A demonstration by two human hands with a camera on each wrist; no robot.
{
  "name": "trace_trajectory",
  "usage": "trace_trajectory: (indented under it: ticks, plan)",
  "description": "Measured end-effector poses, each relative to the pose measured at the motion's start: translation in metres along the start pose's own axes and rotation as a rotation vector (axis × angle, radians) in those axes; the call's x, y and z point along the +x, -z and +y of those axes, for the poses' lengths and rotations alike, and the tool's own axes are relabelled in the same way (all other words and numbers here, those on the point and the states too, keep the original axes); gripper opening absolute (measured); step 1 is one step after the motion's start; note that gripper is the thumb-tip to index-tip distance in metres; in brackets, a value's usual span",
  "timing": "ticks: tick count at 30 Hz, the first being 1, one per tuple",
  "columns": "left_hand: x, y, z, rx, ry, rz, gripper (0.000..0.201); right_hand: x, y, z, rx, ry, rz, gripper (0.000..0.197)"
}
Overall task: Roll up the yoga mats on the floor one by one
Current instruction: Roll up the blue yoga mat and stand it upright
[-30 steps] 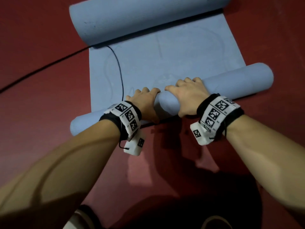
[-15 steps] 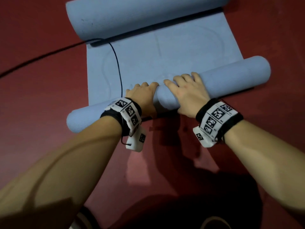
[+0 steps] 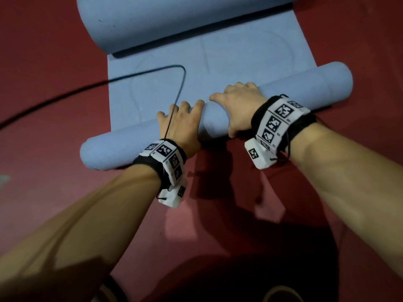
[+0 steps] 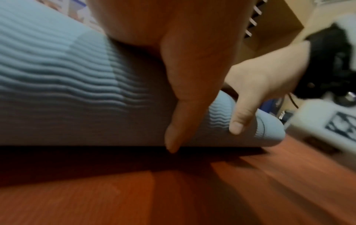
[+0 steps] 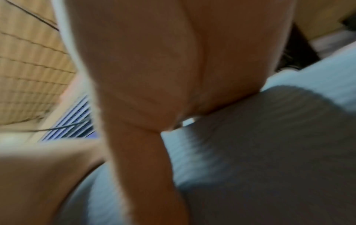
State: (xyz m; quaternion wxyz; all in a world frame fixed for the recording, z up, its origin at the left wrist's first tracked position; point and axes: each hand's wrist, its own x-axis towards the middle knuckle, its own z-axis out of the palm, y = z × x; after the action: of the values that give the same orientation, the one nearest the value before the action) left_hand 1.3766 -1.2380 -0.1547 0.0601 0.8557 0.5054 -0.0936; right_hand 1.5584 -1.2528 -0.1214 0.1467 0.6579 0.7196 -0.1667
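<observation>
Lying across the red floor [image 3: 54, 51], near roll of the blue yoga mat [image 3: 283, 92] with flat mat beyond it and a 2nd blue roll [image 3: 174, 20] at the far end. Pressing down on the near roll side by side: left hand [image 3: 181, 125] and right hand [image 3: 237, 105], fingers draped over the top, thumbs [image 4: 179, 121] wrapping the near side, each grip curling around the roll. Trailing from the left wrist across the flat mat, a black cable [image 3: 152, 70].

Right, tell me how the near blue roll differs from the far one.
The near roll is thinner and has both hands on it: left hand, right hand; the far roll is thicker and untouched. Near lies on red floor; far's right part lies on the flat mat. Both are pale blue.
</observation>
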Motion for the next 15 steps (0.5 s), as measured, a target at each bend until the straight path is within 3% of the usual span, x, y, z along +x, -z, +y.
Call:
trace_trajectory:
  ticks: [6,9,15]
  plan:
    - [0.024,0.016,-0.009,-0.029,-0.008,-0.133,0.096,-0.009,-0.039,-0.003,-0.1,-0.059,0.359,0.095]
    - [0.027,0.02,-0.009,-0.024,0.021,-0.149,0.096,-0.001,-0.03,-0.001,-0.075,-0.07,0.327,0.09]
    - [0.01,-0.001,0.0,0.022,0.071,0.083,0.097,0.009,-0.015,0.001,-0.062,-0.054,0.233,0.085]
